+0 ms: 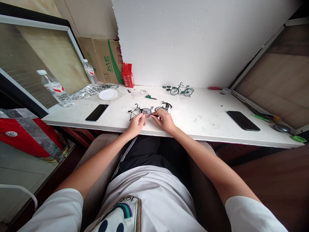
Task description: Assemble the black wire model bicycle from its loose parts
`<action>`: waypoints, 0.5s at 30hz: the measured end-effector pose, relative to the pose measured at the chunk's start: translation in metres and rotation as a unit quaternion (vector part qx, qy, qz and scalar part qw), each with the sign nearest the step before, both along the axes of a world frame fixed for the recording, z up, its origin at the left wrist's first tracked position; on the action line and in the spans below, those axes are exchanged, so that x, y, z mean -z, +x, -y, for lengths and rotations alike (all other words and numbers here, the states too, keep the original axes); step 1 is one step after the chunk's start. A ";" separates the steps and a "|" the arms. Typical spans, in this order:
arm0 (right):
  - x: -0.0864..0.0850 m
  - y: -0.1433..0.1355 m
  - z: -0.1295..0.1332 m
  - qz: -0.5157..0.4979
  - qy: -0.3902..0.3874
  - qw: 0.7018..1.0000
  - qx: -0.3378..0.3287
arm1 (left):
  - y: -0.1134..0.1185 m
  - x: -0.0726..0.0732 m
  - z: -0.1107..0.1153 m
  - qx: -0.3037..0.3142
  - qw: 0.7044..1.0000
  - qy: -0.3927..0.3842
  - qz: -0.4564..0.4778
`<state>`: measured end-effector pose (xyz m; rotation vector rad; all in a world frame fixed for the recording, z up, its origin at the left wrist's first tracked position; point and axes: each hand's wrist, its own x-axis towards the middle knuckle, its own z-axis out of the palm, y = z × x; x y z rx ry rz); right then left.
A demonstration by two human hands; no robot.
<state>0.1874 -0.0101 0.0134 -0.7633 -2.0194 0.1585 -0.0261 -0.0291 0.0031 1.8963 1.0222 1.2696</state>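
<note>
My left hand (137, 124) is closed in a pinch at the table's front edge, near a black model bicycle frame (136, 111). My right hand (164, 119) pinches too, its fingertips almost meeting the left ones. Between them is a small dark part (149, 115), too small to name; which fingers bear it is hard to tell. Just beyond the hands lie a small spoked wheel (146, 111) and more black bicycle parts (166, 105), partly hidden by my right hand. Farther back stands a green model bicycle (181, 90), upright on its wheels.
Small green pieces (151, 97) lie behind the hands. A white lid-like disc (107, 94), a phone (97, 112) and water bottles (56, 89) are on the left, with a red box (128, 75) at the back. Another phone (243, 120) lies on the right of the white table (202, 129).
</note>
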 end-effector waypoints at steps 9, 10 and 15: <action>0.000 0.001 -0.001 0.017 0.014 1.000 0.015 | -0.002 0.002 0.000 0.013 1.000 0.011 -0.022; 0.000 0.001 -0.001 0.026 0.017 0.999 0.019 | -0.002 0.001 0.000 0.015 1.000 0.013 -0.023; 0.002 0.001 -0.003 0.054 -0.001 0.998 0.038 | -0.003 0.001 0.001 0.024 0.999 0.015 -0.031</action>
